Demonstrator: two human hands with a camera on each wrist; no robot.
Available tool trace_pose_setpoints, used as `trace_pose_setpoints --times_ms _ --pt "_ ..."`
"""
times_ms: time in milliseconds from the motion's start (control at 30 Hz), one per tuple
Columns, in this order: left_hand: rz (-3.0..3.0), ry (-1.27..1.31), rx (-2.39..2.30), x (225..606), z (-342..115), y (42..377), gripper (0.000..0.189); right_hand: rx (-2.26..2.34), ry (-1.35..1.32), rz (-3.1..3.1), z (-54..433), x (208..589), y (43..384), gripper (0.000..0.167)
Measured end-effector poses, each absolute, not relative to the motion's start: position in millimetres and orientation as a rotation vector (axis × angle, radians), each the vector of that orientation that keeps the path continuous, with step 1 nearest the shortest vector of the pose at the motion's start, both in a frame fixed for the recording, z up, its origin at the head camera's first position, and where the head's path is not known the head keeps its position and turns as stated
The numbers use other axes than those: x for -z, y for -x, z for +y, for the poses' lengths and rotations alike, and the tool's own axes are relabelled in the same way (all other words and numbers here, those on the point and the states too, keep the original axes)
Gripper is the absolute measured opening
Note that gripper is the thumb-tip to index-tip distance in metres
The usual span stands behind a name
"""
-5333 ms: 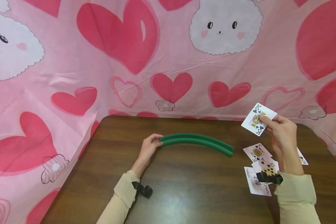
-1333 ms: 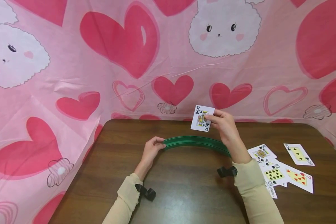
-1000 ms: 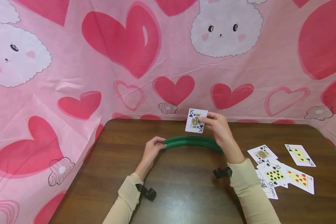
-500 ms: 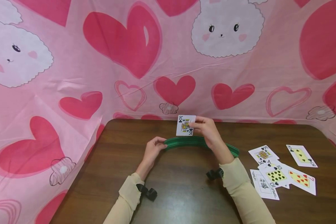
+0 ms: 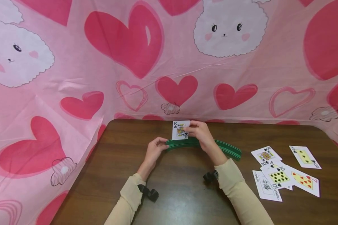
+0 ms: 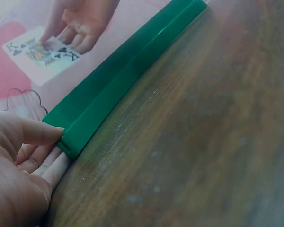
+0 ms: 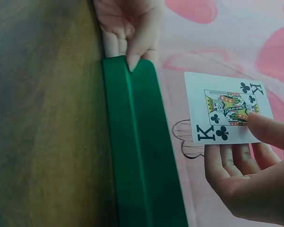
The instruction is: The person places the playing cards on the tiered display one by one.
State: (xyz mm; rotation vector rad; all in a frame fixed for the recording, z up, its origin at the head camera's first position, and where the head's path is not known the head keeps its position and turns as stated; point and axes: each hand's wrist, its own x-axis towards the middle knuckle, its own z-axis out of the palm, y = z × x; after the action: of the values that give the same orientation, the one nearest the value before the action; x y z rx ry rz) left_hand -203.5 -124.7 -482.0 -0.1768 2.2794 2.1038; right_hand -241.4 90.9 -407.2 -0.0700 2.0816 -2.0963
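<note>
A curved green card holder (image 5: 228, 149) with a lengthwise groove lies on the table. My left hand (image 5: 154, 151) pinches its left end between thumb and fingers, which the left wrist view shows closely at the holder's end (image 6: 78, 137). My right hand (image 5: 201, 132) holds a king of clubs (image 5: 181, 130) by its right side, thumb on the face and fingers behind. The card is upright near the left part of the holder, its lower edge overlapping the holder's back wall in the head view. In the right wrist view a gap shows between card (image 7: 229, 109) and holder (image 7: 142, 142).
Face-up cards lie loosely at the right: a king of spades (image 5: 266, 155), a ten of spades (image 5: 279, 177), a seven of hearts (image 5: 308, 182), a joker (image 5: 266, 187) and a separate club card (image 5: 304, 157). A pink heart-print cloth (image 5: 169, 56) hangs behind the wooden table (image 5: 169, 193).
My right hand has carried the king of clubs leftward from above the loose cards, then lowered it toward the holder's left part. My left hand has kept its grip on the holder's end.
</note>
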Motion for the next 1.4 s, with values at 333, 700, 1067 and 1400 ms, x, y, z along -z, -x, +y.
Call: trace_pose_setpoints --times_ms 333,700,1067,1400 --pt "2.281 0.174 -2.099 483 -124 203 0.018 2.086 0.015 2.096 83 416 243 0.031" --pt "2.285 0.164 -2.045 469 -122 201 0.019 2.068 -0.015 2.115 76 421 243 0.031" --pt "2.286 0.170 -2.082 482 -124 203 0.019 2.044 0.034 2.121 73 425 246 0.032" --pt "2.309 0.174 -2.079 484 -125 205 0.016 2.052 0.092 2.135 70 427 251 0.031"
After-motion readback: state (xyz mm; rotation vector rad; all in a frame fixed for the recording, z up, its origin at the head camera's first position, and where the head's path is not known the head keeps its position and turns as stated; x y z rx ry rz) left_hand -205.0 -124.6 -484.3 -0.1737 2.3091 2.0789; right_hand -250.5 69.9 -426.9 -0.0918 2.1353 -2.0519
